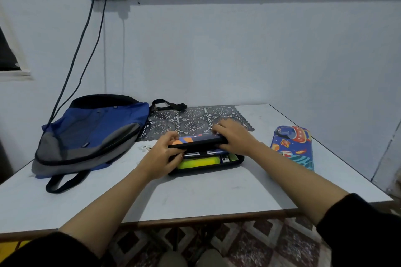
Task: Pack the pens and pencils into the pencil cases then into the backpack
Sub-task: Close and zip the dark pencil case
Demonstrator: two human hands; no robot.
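A pale blue wall with a socket and trailing cables backs the white table [217,191] I'm sitting at, a dark lace mat [191,119] spread toward its far side. Between my hands lies the open pencil case [206,158], its lid [198,140] half lowered over a tray where I can see a yellow-green highlighter [198,162] and a few pens, too small to tell apart. My left hand [163,155] curls around the lid's near-left corner, fingers closed on its edge; my right hand [235,137] lies flatter across the lid's far-right end, pressing down and gripping the rim. The shell looks stiff and moulded, light even when filled, so I judge it best held by the rims at both ends, squeezing the halves together before the zip runs. Its printed skin may be a little slick. A second case [291,146], closed, rests well to the right of my right hand, and the blue and grey backpack [91,132] slumps soft and floppy beyond my left hand.
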